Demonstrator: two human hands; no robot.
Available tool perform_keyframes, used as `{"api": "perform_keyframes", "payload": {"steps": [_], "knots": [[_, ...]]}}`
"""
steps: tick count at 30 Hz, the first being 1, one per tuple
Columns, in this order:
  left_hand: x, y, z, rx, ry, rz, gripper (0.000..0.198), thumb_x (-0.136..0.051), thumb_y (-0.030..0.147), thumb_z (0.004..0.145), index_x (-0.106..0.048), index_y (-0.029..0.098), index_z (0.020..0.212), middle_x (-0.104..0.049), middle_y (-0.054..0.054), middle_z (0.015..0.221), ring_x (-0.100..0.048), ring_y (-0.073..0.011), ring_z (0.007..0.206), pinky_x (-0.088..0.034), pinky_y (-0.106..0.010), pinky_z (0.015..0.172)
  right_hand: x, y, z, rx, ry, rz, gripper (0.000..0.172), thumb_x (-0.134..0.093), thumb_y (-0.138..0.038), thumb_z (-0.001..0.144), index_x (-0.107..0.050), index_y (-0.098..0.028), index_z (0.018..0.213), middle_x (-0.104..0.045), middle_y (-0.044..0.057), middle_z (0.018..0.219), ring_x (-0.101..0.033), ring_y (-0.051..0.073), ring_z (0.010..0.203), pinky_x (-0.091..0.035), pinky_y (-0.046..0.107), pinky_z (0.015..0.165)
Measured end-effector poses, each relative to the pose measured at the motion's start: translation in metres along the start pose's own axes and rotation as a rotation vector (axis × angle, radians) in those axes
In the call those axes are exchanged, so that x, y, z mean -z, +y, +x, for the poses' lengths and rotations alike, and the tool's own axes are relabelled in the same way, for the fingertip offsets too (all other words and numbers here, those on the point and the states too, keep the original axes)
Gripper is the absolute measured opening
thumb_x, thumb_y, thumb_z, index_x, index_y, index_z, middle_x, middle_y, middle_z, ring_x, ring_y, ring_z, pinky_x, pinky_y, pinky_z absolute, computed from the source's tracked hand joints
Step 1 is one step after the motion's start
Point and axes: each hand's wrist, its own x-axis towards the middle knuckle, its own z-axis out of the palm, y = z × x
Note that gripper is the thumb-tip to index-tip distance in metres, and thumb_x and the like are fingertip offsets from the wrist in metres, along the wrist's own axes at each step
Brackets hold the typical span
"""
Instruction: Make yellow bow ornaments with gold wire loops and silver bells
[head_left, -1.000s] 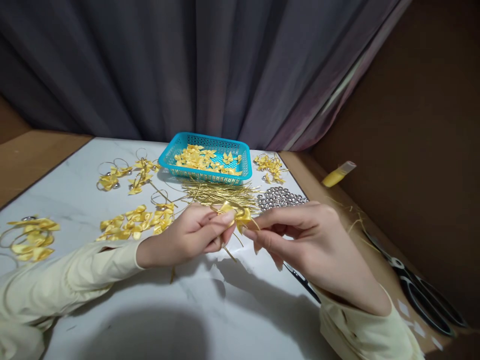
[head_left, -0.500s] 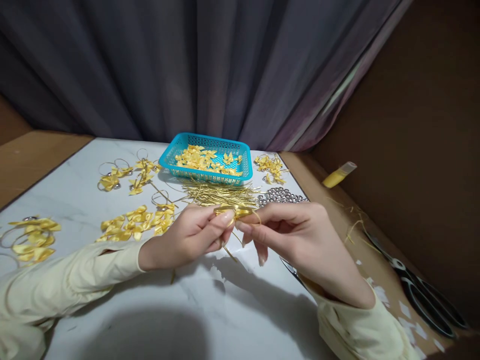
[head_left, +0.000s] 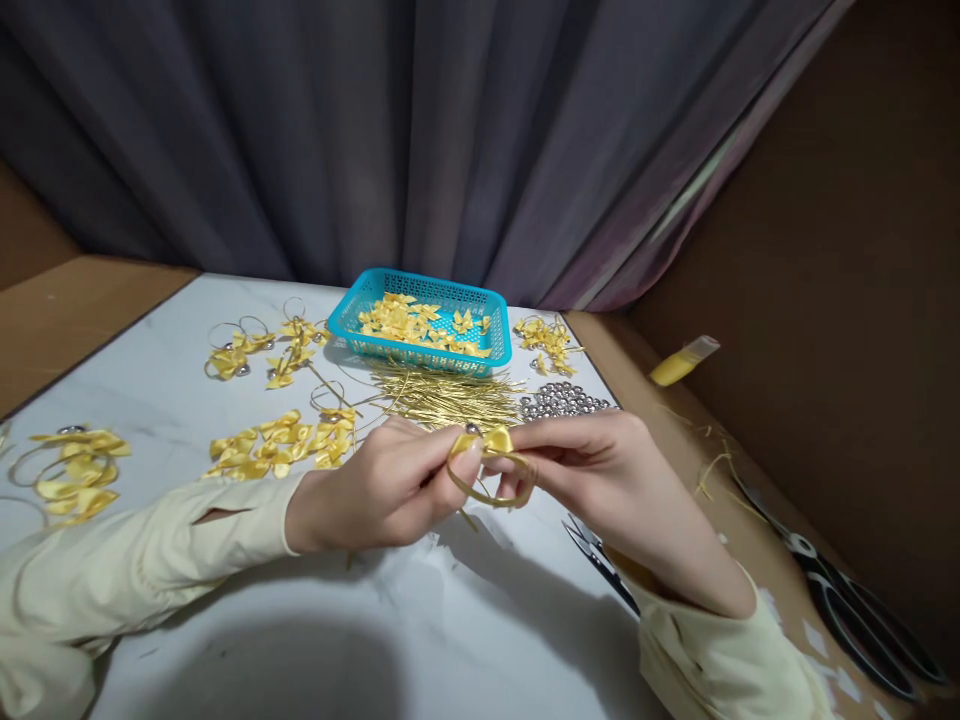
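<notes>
Both hands meet over the white marble table. My left hand pinches a small yellow ribbon bow with a gold cord bent into a loop below it. My right hand pinches the same bow and loop from the right side. A tiny silver bead shows at the top of the bow. A loose end of gold cord sticks out beneath the hands.
A turquoise basket of yellow bows stands at the back. In front of it lie gold cords and silver beads. Finished bows lie left, more bows at the far left. Small scissors and large scissors lie right.
The gold cord has been drawn round into a visible loop under the bow. Both hands have shifted slightly to the right and lower, still pinched together.
</notes>
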Motion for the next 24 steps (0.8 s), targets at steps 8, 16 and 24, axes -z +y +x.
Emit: {"api": "perform_keyframes", "payload": {"steps": [8, 16, 24], "knots": [[-0.006, -0.008, -0.002, -0.149, 0.042, 0.1, 0.029, -0.036, 0.013, 0.089, -0.044, 0.018, 0.062, -0.047, 0.003, 0.045, -0.041, -0.0102, 0.038, -0.031, -0.024, 0.04, -0.002, -0.002, -0.002, 0.056, 0.053, -0.035, 0.014, -0.061, -0.011, 0.078, -0.074, -0.017, 0.08, -0.067, 0.002, 0.057, -0.063, 0.012, 0.051, -0.053, 0.021, 0.05], [-0.004, -0.02, -0.001, -0.265, 0.084, 0.285, 0.022, -0.04, 0.008, 0.083, -0.044, 0.019, 0.064, -0.048, 0.004, 0.047, -0.04, -0.0101, 0.04, -0.028, -0.026, 0.041, -0.007, -0.001, 0.001, -0.048, 0.0, 0.155, 0.013, -0.064, -0.027, 0.079, -0.063, -0.014, 0.083, -0.069, 0.003, 0.064, -0.067, 0.014, 0.056, -0.057, 0.024, 0.055], [-0.003, -0.018, 0.001, -0.277, 0.063, 0.332, 0.028, -0.042, 0.01, 0.084, -0.037, 0.021, 0.058, -0.04, 0.006, 0.044, -0.032, -0.0108, 0.039, -0.023, -0.028, 0.041, 0.021, -0.003, -0.001, 0.174, 0.151, -0.361, 0.02, -0.049, -0.008, 0.082, -0.06, -0.017, 0.096, -0.07, 0.006, 0.092, -0.068, 0.017, 0.081, -0.055, 0.027, 0.066]]}}
